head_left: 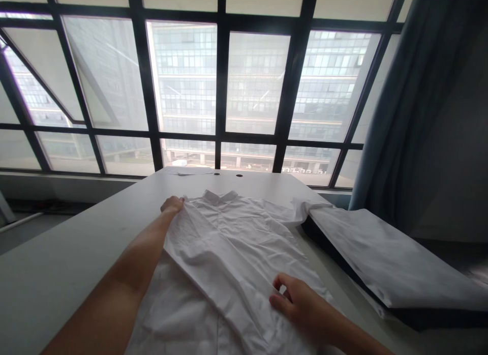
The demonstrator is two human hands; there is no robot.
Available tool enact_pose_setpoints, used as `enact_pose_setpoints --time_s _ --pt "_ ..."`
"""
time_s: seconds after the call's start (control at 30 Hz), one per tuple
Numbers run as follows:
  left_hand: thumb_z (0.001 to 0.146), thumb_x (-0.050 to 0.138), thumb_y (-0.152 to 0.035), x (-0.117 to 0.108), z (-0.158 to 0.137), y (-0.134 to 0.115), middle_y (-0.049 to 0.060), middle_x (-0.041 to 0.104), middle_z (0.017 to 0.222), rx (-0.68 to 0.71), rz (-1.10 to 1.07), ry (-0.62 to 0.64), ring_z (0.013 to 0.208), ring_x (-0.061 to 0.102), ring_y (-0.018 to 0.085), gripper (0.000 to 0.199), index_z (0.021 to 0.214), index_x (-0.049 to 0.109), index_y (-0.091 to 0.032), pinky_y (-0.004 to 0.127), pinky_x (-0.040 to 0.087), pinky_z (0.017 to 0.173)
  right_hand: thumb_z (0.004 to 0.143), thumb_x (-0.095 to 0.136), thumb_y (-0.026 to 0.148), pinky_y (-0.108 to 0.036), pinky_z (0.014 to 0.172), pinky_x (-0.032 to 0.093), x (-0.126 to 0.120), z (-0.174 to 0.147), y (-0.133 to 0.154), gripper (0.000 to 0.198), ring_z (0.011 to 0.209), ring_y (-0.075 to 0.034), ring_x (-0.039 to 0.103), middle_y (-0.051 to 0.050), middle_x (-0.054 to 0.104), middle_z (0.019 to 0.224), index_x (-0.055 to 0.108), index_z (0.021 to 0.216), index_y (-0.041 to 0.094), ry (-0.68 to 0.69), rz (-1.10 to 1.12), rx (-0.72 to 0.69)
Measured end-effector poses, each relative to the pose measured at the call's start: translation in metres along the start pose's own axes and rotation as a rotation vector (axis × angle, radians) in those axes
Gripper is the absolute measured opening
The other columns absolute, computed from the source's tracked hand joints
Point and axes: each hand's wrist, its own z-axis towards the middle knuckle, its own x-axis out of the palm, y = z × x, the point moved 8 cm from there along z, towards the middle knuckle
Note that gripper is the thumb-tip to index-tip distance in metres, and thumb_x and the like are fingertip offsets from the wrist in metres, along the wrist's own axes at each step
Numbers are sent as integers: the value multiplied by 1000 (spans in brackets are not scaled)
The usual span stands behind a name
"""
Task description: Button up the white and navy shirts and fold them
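A white collared shirt [236,243] lies spread on the table, its collar pointing away from me. One sleeve [213,263] crosses the front diagonally from the left shoulder down to the lower right. At that left shoulder, my left hand [173,204] is closed on the shirt's edge, its fingertips partly hidden. My right hand [295,296] hovers over or lightly touches the lower right of the shirt. Its fingers are curled, with a small gap between thumb and forefinger. The other sleeve [301,208] reaches out to the right.
On the right a stack of folded white and dark cloth [385,258] rests on the white table [95,243]. A thin white sheet [190,170] lies at the far edge, near two dark round holes. Behind are large windows and a dark curtain [392,106].
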Motion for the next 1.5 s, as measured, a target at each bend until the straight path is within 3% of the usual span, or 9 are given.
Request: enact_pose_setpoints --time_s 0.2,0.33,0.53,0.63,0.8,0.97,1.23,1.33,1.5 --pt "98 32 -50 -7 3 8 22 66 123 -17 -81 -60 111 63 33 54 116 66 -11 37 48 79 87 57 30 -29 75 45 -4 0 -4 17 86 -22 67 -8 72 94 60 101 22 -39 -74 21" --pt "97 36 -48 -10 -9 -10 22 62 129 113 22 -90 117 60 32 53 124 61 -10 36 47 89 88 58 30 -35 79 46 -14 -3 -4 28 92 -28 68 -10 72 98 62 116 24 -138 -315 29" --pt "93 43 -56 -2 -72 -38 18 43 151 428 209 -61 138 40 35 64 141 49 -15 47 36 108 91 56 27 -44 102 42 -8 -22 43 32 119 -30 58 -13 62 130 66 121 23 -310 -412 -435" --pt "92 37 -66 16 -110 -33 18 33 157 529 245 85 145 30 34 76 147 43 -14 50 27 114 97 47 33 -46 114 31 13 -27 67 42 135 -28 46 -12 52 146 58 136 21 -193 -367 -615" --pt "92 26 -70 21 -137 -6 18 19 162 475 266 154 150 18 32 86 152 35 -9 49 16 119 99 43 40 -45 120 21 32 -3 114 55 146 -26 30 -12 36 157 43 149 17 -39 -347 -715" --pt "89 24 -75 18 -133 12 13 15 163 455 215 156 151 12 31 92 156 27 -11 48 15 120 98 42 46 -46 121 18 56 34 146 63 149 -26 23 -13 31 159 38 152 14 2 -331 -785" --pt "82 25 -83 18 -90 27 10 13 164 373 216 206 150 13 34 98 157 24 -19 53 16 118 100 32 55 -51 122 9 70 32 120 65 151 -26 13 -9 23 162 32 155 19 116 -344 -732" --pt "90 23 -72 17 -74 16 10 16 163 325 269 153 151 10 35 86 156 27 -17 60 11 117 100 33 55 -51 122 8 67 27 117 66 151 -27 13 -9 23 162 32 155 19 123 -338 -733" --pt "98 22 -53 34 -50 -20 10 14 164 449 277 159 152 9 25 70 156 28 -15 50 12 119 99 36 56 -51 122 10 66 29 118 66 151 -28 14 -8 24 161 34 154 20 104 -325 -734"
